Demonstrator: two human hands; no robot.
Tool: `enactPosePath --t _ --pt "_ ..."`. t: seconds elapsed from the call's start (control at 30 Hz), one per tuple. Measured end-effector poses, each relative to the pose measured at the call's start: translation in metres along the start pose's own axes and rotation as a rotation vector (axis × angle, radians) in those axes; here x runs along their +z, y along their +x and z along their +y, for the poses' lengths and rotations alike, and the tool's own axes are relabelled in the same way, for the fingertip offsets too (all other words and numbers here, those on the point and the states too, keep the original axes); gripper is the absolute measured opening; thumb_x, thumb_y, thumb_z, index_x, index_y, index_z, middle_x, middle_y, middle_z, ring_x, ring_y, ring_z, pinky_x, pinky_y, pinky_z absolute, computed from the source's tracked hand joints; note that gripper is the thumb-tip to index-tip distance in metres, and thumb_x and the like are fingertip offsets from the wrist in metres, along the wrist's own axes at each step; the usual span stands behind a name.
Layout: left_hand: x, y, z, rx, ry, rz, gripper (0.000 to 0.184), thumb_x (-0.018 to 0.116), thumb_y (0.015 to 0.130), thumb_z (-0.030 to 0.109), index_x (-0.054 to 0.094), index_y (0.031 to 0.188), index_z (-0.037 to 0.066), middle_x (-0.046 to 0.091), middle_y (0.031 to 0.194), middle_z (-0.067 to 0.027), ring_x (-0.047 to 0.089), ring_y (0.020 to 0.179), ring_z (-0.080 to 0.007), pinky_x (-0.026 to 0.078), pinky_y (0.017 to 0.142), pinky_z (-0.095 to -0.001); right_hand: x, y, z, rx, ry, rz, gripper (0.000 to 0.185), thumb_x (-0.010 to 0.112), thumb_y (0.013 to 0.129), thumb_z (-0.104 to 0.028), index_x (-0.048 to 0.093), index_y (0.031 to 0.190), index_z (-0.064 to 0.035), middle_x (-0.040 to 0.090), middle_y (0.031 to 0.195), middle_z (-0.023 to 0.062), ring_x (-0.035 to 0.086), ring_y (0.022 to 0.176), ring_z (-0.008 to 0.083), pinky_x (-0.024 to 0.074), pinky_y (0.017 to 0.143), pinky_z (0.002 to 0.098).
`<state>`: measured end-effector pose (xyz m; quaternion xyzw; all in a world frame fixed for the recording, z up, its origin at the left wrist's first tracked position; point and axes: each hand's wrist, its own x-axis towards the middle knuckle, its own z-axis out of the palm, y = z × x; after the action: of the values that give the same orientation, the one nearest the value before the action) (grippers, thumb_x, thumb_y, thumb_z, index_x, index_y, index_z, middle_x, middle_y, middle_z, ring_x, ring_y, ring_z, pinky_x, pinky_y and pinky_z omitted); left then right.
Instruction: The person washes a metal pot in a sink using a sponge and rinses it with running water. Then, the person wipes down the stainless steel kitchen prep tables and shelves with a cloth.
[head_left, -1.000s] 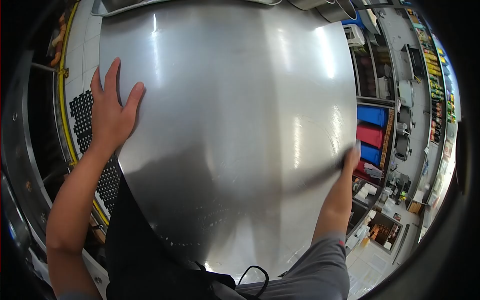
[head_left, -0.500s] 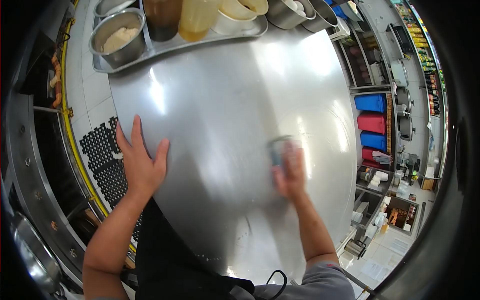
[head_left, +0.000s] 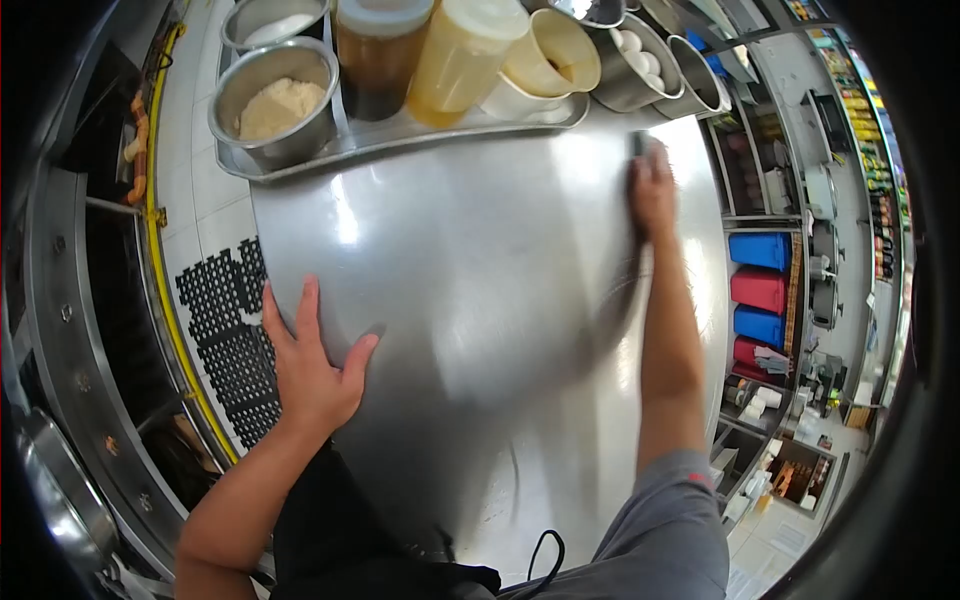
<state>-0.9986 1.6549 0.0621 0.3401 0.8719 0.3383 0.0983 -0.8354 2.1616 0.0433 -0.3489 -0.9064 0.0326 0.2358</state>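
Observation:
My left hand [head_left: 318, 372] lies flat near the left edge of the steel table [head_left: 440, 260], fingers spread and thumb out, holding nothing. At the far right of the tabletop, my right hand [head_left: 655, 195] presses on a dark greenish scouring sponge [head_left: 640, 146], which is mostly hidden under the fingers. The right arm is stretched out, and the hand is just short of a metal pot of eggs [head_left: 640, 65].
Along the far edge, a metal tray [head_left: 400, 148] carries a bowl of pale powder [head_left: 275, 105], a brown-filled container [head_left: 380, 60], a yellow-filled container [head_left: 462, 60] and cream-coloured tubs [head_left: 550, 55]. Shelves with blue and red bins [head_left: 758, 290] line the right. A perforated black mat [head_left: 225, 340] covers floor at left.
My right hand has swept forward and right with the sponge, from mid-table to near the pots. My left hand stays on the tabletop. The view has shifted, bringing the tray lower in the picture.

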Motion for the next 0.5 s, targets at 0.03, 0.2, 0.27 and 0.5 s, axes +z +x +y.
enactPosePath --t 0.03,0.2,0.27,0.5 --pt "0.0 0.0 0.0 -0.014 -0.009 -0.002 0.083 0.073 0.082 0.03 0.028 0.148 0.006 0.01 0.146 -0.0393 0.034 0.129 -0.0558 0.038 0.104 -0.0512 0.006 -0.023 -0.038 -0.16 -0.011 0.033 0.048 0.053 0.094 -0.023 0.048 0.135 0.0008 0.047 0.139 0.0251 0.044 0.127 0.0416 0.0332 0.108 0.0476" --pt "0.0 -0.004 -0.003 0.023 -0.067 0.017 0.082 0.072 0.083 0.032 0.03 0.147 0.006 0.01 0.146 -0.041 0.029 0.131 -0.057 0.036 0.106 -0.0514 -0.067 -0.171 -0.256 -0.356 0.184 -0.352 0.057 0.062 0.083 -0.019 0.048 0.137 -0.0055 0.047 0.141 0.017 0.041 0.13 0.0413 0.0278 0.11 0.0572" --pt "0.001 -0.006 -0.007 0.049 -0.041 0.02 0.082 0.072 0.083 0.033 0.029 0.147 0.006 0.01 0.146 -0.042 0.027 0.132 -0.0578 0.036 0.106 -0.0515 -0.097 -0.216 -0.273 -0.341 0.225 -0.438 0.057 0.063 0.083 -0.019 0.049 0.137 -0.0076 0.047 0.142 0.0153 0.041 0.131 0.0407 0.0265 0.111 0.0568" --pt "-0.022 -0.001 -0.022 0.142 -0.124 -0.221 0.092 0.072 0.084 0.037 0.019 0.149 0.001 -0.002 0.145 -0.0445 0.025 0.131 -0.0605 0.036 0.106 -0.0513 -0.191 -0.458 -0.044 1.158 -0.512 0.083 0.046 0.046 0.093 -0.02 0.05 0.133 0.0009 0.049 0.14 0.0195 0.043 0.132 0.0317 0.0329 0.11 0.0454"
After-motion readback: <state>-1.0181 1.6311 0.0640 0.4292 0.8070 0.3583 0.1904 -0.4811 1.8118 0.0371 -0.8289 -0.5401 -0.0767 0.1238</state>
